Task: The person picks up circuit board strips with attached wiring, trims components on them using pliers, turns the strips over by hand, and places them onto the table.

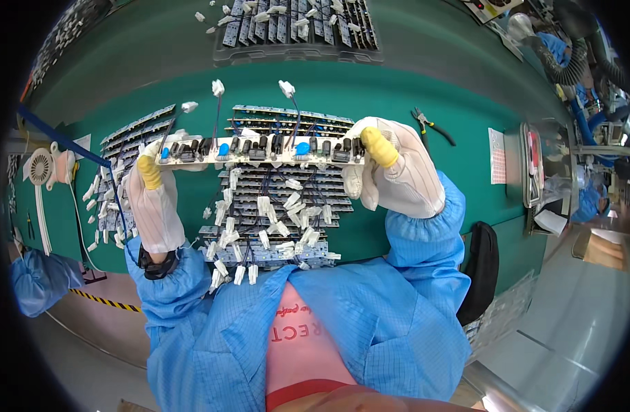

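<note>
A long, narrow circuit board (260, 150) is held up level between my two gloved hands. Black cylindrical components and a few blue disc parts line its face, and two leads with white connectors (287, 88) stick up from it. My left hand (155, 199), in a white glove with a yellow thumb tip, pinches the left end. At the other end, my right hand (408, 165) grips the board with yellow-tipped thumb and white-gloved fingers. Below the board lies a stack of similar circuit boards (329, 199), their white connectors bunched toward me. A second group of boards (138, 128) sits at left.
Wire cutters (425, 130) with dark handles lie right of my right hand on the green mat (425, 89). A clear tray (298, 56) packed with boards stands at the far side. A white fan (40, 167) is at left, a clear box (524, 165) at right.
</note>
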The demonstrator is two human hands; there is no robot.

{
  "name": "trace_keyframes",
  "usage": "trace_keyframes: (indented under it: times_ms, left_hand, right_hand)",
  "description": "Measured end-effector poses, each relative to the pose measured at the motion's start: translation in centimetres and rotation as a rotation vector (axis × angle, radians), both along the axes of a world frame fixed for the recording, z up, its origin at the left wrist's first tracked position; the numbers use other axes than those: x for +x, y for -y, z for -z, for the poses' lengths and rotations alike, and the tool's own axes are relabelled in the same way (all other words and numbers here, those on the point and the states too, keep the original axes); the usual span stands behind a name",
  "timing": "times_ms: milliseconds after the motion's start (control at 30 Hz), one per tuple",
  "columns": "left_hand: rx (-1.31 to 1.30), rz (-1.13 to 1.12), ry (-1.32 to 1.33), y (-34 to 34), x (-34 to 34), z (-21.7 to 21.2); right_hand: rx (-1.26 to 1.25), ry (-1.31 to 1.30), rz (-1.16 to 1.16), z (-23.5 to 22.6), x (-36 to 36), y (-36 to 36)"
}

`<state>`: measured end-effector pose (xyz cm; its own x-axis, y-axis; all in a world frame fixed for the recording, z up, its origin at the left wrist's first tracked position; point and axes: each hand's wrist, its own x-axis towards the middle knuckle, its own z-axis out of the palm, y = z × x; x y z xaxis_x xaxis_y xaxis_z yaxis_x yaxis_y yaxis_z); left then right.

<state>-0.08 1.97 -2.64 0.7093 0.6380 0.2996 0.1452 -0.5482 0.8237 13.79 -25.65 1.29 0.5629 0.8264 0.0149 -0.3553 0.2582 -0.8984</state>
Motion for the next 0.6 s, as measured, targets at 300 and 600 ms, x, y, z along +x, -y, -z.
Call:
trace_keyframes:
  times_ms: [300,600]
  left_hand:
    - [-0.095,0.167,0.054,-0.9,-1.2,-0.1]
    - [0.024,0.265,0.005,0.0,-1.8,-3.9]
  right_hand:
    - [-0.100,-0.068,0.092,0.4,-0.1,-0.3]
    - [-0.252,-0.047,0.142,0.3,0.5,-0.6]
